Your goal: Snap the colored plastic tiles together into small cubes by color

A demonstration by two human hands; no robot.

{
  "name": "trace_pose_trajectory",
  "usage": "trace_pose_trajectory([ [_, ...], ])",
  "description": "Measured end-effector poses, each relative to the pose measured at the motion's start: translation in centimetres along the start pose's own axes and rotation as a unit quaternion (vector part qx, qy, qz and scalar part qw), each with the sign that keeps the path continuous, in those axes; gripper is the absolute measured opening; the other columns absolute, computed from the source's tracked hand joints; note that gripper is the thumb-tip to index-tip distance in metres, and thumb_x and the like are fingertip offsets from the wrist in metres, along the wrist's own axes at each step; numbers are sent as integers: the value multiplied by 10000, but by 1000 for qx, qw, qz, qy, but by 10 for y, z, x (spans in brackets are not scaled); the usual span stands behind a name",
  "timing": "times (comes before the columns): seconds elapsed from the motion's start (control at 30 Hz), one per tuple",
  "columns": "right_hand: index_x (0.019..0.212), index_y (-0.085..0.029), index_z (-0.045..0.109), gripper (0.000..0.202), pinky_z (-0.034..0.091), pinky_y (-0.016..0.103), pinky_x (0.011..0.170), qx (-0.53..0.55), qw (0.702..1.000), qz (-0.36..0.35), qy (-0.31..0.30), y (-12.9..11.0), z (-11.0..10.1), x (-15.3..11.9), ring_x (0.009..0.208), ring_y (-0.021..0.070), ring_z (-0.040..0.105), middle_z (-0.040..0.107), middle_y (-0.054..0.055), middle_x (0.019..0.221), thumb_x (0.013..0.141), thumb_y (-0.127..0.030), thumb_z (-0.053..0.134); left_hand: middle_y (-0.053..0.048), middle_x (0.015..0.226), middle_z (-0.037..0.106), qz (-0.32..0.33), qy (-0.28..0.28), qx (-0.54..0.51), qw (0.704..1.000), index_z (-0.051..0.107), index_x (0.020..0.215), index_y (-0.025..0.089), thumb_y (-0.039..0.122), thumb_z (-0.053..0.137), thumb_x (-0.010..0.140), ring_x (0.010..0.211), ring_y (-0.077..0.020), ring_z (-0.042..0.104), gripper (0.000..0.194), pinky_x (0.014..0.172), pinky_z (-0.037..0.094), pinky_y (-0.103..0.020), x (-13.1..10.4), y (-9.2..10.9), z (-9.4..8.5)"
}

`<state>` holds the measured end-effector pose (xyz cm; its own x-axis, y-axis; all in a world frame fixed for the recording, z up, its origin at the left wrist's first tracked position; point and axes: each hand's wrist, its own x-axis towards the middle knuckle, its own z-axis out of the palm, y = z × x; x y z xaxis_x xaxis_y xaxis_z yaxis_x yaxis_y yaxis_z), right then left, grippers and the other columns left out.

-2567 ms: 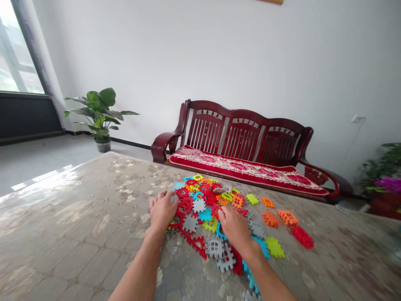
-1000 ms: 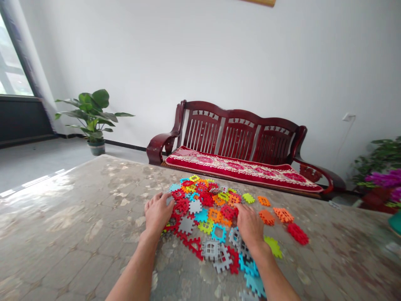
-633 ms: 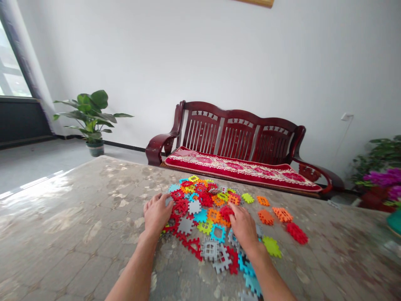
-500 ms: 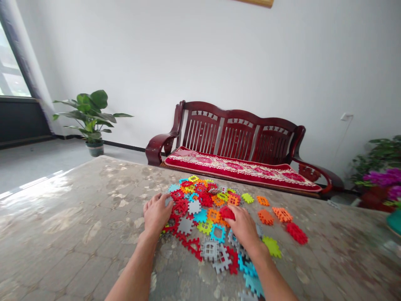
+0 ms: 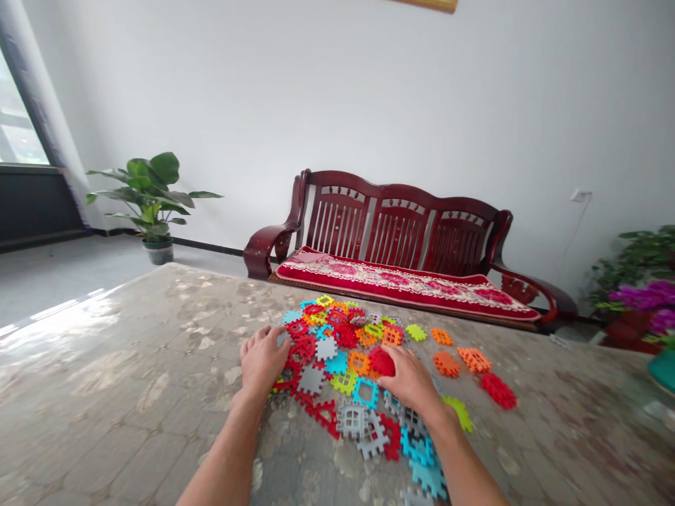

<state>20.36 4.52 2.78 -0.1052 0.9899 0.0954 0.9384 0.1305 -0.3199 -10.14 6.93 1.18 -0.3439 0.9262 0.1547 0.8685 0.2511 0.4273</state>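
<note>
Watching from my end, I take the heap of notched, brightly coloured plastic tiles (image 5: 336, 362) as my landmark; it lies spread over the patterned grey-beige tablecloth (image 5: 174, 379). At its right side, the right hand (image 5: 408, 376) has thumb and index finger curled round a red plastic tile with a rounded face (image 5: 382, 360). The gap is narrowed to the tile's width, one digit on each edge, so I judge it pinched (its far side I can't see), probably because the edges give the surest purchase.

At the heap's left edge, the left hand (image 5: 264, 355) rests low with its fingers loosely bent. A pale grey plastic tile (image 5: 283, 339) shows between thumb and fingers. I can't tell whether it is gripped or merely covered; the hand may sit there to steady that border.

Right of the heap, a solid orange notched tile (image 5: 446, 364), an orange windowed tile (image 5: 441, 336) and a red toothed cluster (image 5: 498, 391) lie apart from it, perhaps sorted by colour. Beyond the heap stands a dark red wooden bench (image 5: 401, 225).
</note>
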Motion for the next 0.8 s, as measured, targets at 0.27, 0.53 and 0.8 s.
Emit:
trace_pose_trajectory([
  [0.27,1344,-190,572,666,391,356,1053,26,1000,13,-3,2,-1,1,1239,256,533,597,85,1362,683,-203,653,-104,1383,583,6,14,1,1000,670,1242,284,421,403,900,1279,-269,512,454,1093,315,-428,2,-3,4],
  [0.53,1332,-183,581,662,397,358,1051,52,998,20,2,3,-2,2,1230,259,544,609,95,1344,676,-202,666,-110,1395,572,8,6,5,1000,663,1256,277,425,393,902,1282,-274,514,469,1096,321,-435,4,-5,5],
  [0.8,1315,-183,597,618,396,382,1050,37,999,11,10,2,1,3,1224,280,545,620,101,1320,717,-307,689,-104,1387,582,6,13,-2,1000,668,1249,281,431,397,898,1270,-277,523,469,1096,321,-444,3,-4,5],
])
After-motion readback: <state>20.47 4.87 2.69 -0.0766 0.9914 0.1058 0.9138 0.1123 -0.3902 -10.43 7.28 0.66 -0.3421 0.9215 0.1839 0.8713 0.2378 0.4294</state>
